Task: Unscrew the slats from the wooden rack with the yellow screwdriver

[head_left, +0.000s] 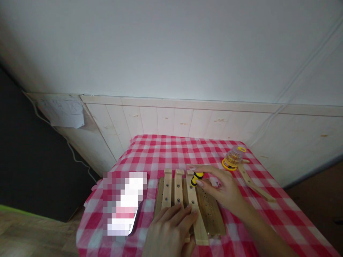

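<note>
A small yellow and black screwdriver [197, 178] is pinched in the fingers of my right hand [223, 187]. Its lower end meets the upper screw of the right-hand wooden slat [199, 223]. That slat lies slightly askew on a darker wooden board [210, 210] dotted with small holes. My left hand [170, 230] bears down across the slats, fingertips and thumb against the left edge of the right-hand slat. Beside it on the board are a middle wooden slat [178, 192] and a left wooden slat [167, 192], each showing two dark screw heads; my left hand hides their lower parts.
A phone with a blurred, bright screen [128, 205] lies left of the board. Back right stands a clear, yellow-trimmed container [233, 158] of bits, beside a loose wooden slat [253, 185]. A red checked cloth [150, 153] covers the table, which meets a panelled wall [166, 123].
</note>
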The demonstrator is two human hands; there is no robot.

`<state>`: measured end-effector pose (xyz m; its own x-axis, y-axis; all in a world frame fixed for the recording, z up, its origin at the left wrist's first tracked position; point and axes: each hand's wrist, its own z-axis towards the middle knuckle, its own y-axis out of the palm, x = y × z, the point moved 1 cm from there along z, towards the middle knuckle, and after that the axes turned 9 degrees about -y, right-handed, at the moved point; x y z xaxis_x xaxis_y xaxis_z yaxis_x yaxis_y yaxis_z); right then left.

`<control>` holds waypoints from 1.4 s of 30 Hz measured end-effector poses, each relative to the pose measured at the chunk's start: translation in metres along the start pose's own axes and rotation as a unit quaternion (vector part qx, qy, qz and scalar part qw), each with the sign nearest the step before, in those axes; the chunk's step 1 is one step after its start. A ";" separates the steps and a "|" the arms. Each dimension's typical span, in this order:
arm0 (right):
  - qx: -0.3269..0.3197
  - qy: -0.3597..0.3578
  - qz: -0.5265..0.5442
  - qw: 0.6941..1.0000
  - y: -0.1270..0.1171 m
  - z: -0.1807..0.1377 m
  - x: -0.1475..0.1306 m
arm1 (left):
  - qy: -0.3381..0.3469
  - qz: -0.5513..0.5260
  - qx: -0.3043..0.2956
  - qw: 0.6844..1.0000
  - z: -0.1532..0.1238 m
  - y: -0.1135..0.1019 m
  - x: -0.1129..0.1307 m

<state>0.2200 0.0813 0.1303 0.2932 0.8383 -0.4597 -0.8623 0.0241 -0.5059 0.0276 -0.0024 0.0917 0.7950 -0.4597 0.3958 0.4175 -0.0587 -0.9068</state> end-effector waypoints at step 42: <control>0.071 -0.002 -0.024 0.997 0.008 -0.002 -0.005 | -0.008 0.006 0.000 1.000 -0.001 0.000 0.002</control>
<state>0.2126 0.0767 0.1272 0.3336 0.8368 -0.4341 -0.8972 0.1405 -0.4187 0.0291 -0.0047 0.0921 0.8069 -0.4462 0.3870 0.4080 -0.0528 -0.9115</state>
